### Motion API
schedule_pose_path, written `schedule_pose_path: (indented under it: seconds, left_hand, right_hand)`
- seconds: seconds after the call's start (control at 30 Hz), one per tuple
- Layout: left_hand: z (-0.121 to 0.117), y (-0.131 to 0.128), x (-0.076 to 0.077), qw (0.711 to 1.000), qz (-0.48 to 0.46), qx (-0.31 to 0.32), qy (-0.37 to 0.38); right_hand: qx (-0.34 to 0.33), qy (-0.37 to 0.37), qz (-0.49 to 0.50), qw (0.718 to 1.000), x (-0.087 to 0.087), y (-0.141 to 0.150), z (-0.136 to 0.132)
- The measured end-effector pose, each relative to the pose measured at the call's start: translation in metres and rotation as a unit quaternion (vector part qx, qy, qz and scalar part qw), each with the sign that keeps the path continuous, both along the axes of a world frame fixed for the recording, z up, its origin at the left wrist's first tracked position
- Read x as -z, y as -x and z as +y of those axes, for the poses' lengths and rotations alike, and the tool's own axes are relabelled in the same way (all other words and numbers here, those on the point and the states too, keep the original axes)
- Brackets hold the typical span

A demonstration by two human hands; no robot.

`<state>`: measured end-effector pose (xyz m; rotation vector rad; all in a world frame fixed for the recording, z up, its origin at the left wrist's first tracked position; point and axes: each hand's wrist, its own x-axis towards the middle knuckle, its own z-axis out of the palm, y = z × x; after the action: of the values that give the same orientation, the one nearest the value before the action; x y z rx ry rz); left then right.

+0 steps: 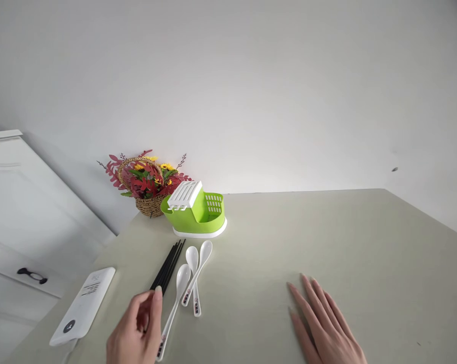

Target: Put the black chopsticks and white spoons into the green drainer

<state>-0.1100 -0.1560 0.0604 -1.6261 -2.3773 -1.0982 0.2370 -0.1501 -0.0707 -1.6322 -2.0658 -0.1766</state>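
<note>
The left hand (135, 326) curls at the near end of the black chopsticks (169, 265) (whether its grip is closed on them, I cannot tell), which lie on the table (269, 242) beside three white spoons (192, 258), in front of a green holder (186, 221). The right hand (325, 323) is open, palm down.

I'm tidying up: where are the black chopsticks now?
In the head view, left of centre: the black chopsticks lie at the left hand, left of the white spoons, before the green caddy.
</note>
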Motion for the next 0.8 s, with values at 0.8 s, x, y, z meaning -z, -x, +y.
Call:
schedule_pose_path:
  seconds: [0.8]
  left_hand:
    - [0.002, 0.082, 0.030, 0.991, 0.017, 0.045, 0.128]
  right_hand:
    - [0.000, -0.007, -0.009, 1.000, -0.003, 0.000, -0.003]
